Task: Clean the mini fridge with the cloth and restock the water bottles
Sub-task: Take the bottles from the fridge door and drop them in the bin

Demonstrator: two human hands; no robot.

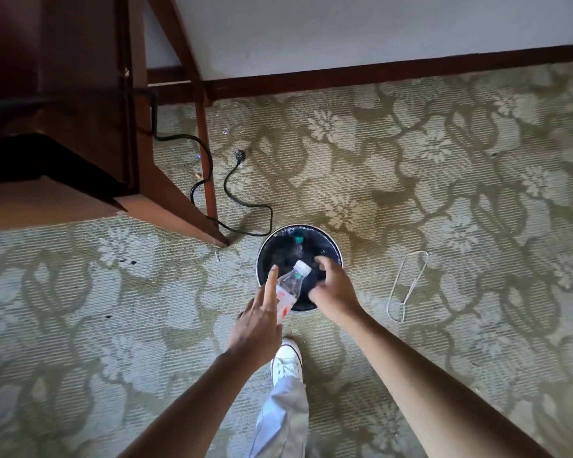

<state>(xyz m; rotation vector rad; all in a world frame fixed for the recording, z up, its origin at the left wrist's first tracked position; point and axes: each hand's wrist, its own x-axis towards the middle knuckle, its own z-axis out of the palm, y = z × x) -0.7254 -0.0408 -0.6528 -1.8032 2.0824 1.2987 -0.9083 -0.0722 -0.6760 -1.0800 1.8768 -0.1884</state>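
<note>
A clear water bottle [291, 284] with a white cap and a red label hangs tilted over a round black bin [336, 252] on the carpet. My left hand [258, 322] is at the bottle's lower end. Its visible fingers are straight and spread, the index finger lies along the bottle's left side, and the thumb is hidden. My right hand [333, 289] hovers over the bin's near right rim, fingers loosely curled and blurred, with nothing in it. Inside the bin lies another bottle with a teal cap [298, 240]. No fridge or cloth is in view.
A dark wooden desk [80, 104] with slanted legs stands at the left. A black power cord with its plug [240, 156] loops over the carpet toward the bin. A thin white loop [407, 285] lies right of the bin. My white shoe [286, 360] is just behind the bin.
</note>
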